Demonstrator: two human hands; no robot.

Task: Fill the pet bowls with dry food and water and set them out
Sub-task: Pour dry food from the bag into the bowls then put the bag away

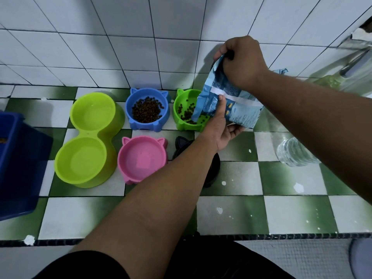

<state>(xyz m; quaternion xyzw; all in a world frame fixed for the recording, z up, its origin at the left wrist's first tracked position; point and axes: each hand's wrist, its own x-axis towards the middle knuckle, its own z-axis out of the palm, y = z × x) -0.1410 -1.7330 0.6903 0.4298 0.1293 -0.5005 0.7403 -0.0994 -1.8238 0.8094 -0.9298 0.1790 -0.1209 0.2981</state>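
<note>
A light blue food bag [233, 109] is tilted with its open corner over the green cat-eared bowl [182, 119], which holds some brown kibble. My right hand [241, 61] grips the bag's upper end. My left hand [219, 127] supports the bag from below, thumb on its front. The blue cat-eared bowl [148, 119] beside it holds a heap of kibble. The pink cat-eared bowl [143, 158] and the lime double bowl [88, 137] have no food in them. A black bowl [211, 170] lies mostly hidden under my left forearm.
The bowls sit on a green-and-white checkered tile counter [291, 178] against a white tiled wall. A clear plastic water bottle [293, 152] lies at the right. A dark blue bin [18, 164] stands at the left edge. The counter's front edge runs along the bottom.
</note>
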